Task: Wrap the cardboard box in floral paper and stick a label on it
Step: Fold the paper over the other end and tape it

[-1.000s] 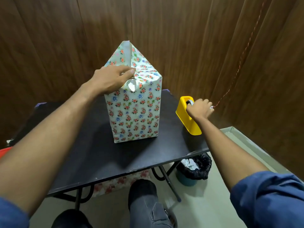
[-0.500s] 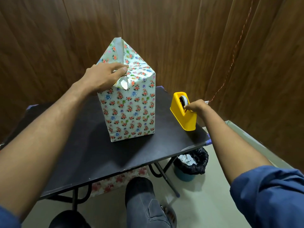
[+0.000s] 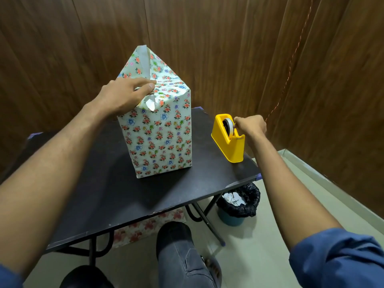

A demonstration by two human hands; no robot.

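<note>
A tall box wrapped in floral paper stands upright on the black table. At its top the far paper flap sticks up in a point and the near flap is folded down. My left hand presses flat on the folded paper at the top, fingers together. A yellow tape dispenser sits at the table's right edge. My right hand is at its tape roll, fingertips pinched at the tape; the tape end itself is too small to see.
A bin lined with a black bag stands on the floor under the table's right corner. More floral paper lies under the table. My knees are below the near edge. Wood-panelled walls close in behind and to the right.
My right hand moved from the dispenser's far side to the tape roll and pinched there. The left hand stayed pressed on the box top.
</note>
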